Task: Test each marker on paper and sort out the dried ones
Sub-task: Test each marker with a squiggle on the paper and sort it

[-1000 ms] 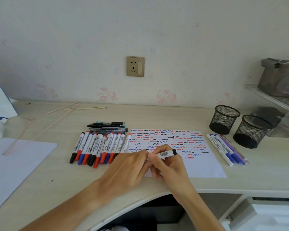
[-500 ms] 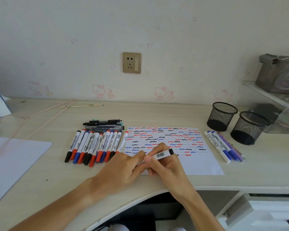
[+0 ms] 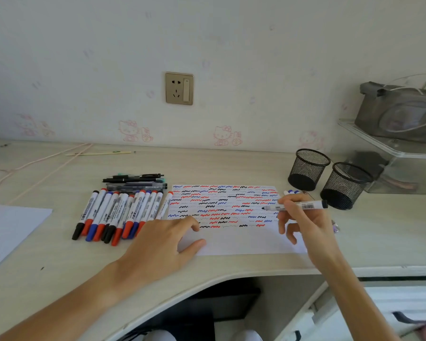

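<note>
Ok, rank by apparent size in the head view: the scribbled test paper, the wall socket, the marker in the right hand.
1. Test paper, clearly largest.
2. Marker and wall socket: longer versus broader, too alike to rank.

We have the paper (image 3: 234, 217) at the desk's (image 3: 231, 166) centre, the row of markers (image 3: 118, 215) just left of it (pens (image 3: 135, 182) behind them), two mesh cups (image 3: 330, 178) to its right, and another sheet (image 3: 8, 227) far left.
</note>
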